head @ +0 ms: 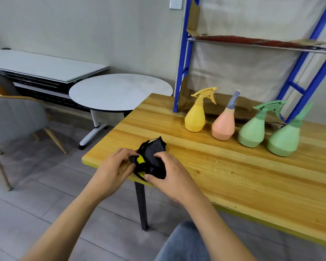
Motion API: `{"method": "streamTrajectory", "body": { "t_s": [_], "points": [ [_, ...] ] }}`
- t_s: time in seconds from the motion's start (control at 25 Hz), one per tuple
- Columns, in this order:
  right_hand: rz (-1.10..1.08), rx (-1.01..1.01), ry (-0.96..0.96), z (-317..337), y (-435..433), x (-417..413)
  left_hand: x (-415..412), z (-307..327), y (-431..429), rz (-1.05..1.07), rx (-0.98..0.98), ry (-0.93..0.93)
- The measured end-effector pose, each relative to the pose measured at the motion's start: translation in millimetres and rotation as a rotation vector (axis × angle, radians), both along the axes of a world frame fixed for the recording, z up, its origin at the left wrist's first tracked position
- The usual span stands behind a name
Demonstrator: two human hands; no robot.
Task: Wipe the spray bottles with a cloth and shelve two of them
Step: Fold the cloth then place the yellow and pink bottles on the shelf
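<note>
Both hands are on the black cloth [154, 157], which is bunched up w/ yellow patches showing. It sits at the near-left corner of the wooden table [233, 176], partly over the front edge. The left hand [114, 166] comes in from the left, fingers curled and pinching the cloth's left side by a yellow patch. The right hand [169, 174] lies over the top-right, fingers bent down onto the fabric and thumb tucked at the near edge. So the cloth is held between the two hands, and neither has hold of anything else.

The bottles are well apart from the hands, in a loose row twd the back right of the table, all upright. L to R: yellow bottle [195, 117], pink bottle [223, 127] w/ a grey-blue nozzle, left green bottle [251, 132], right green bottle [283, 141]. The two green ones stand just beside each other; can't tell if they touch. Yellow is nearest the blue rack [183, 53], whose front-left post stands on the tabletop right behind it.

The rack has cardboard [194, 16] lining its back and base. One shelf board [252, 41] runs across above the bottles, w/ open space betw. it and their nozzles.

There's bare wood betw. the cloth and the bottles. The table's left edge is close to the left hand, and a black leg [141, 204] drops just below the cloth. Off to the left are a round white table [120, 91], near the corner of the wooden one, and a grey chair [13, 119].
</note>
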State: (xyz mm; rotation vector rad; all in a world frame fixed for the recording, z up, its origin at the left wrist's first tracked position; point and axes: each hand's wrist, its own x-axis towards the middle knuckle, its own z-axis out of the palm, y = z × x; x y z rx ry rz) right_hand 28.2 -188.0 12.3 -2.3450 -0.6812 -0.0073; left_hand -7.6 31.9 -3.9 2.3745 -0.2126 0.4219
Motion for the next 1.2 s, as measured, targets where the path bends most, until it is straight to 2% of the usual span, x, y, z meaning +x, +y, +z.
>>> {"method": "streamTrajectory", "body": {
  "t_s": [0.24, 0.36, 0.44, 0.56, 0.68, 0.76, 0.8, 0.88, 0.96, 1.2],
  "points": [
    [-0.15, -0.079, -0.17, -6.2, -22.2, -2.3, -1.9, 2.8, 8.0, 0.007, 0.014, 0.011],
    [-0.161, -0.028, -0.257, -5.6, -12.2, -5.5, 6.1, 0.1, 5.5, 0.131, 0.039, 0.008],
    [-0.111, -0.028, -0.302, -3.1, -3.4, -7.1, 20.3, 0.6, 11.2, 0.238, 0.1, -0.026],
    [0.069, -0.143, -0.182, -3.3, -5.0, -7.6, 36.1, 8.5, 30.0, 0.306, 0.137, -0.006],
    [0.105, -0.193, -0.216, -3.4, -15.6, -1.7, 24.2, 30.7, 25.7, 0.512, -0.066, -0.109],
    [0.071, -0.163, -0.215, -1.5, -19.3, 4.0, -2.9, 40.1, -5.1, 0.416, -0.107, -0.227],
    [0.08, -0.155, -0.218, -0.8, -18.2, 8.1, -17.3, 37.3, -23.1, 0.281, -0.002, -0.26],
    [0.13, -0.2, -0.175, -1.2, -12.1, 15.5, -32.2, 14.7, -42.9, 0.085, 0.252, -0.158],
    [0.144, -0.254, -0.159, -5.1, -9.4, 20.3, -23.1, -4.5, -30.2, 0.128, 0.336, -0.037],
    [0.043, -0.429, -0.409, -15.7, -14.7, -1.1, -10.7, 9.1, -1.5, 0.082, 0.268, 0.021]
  ]
}}
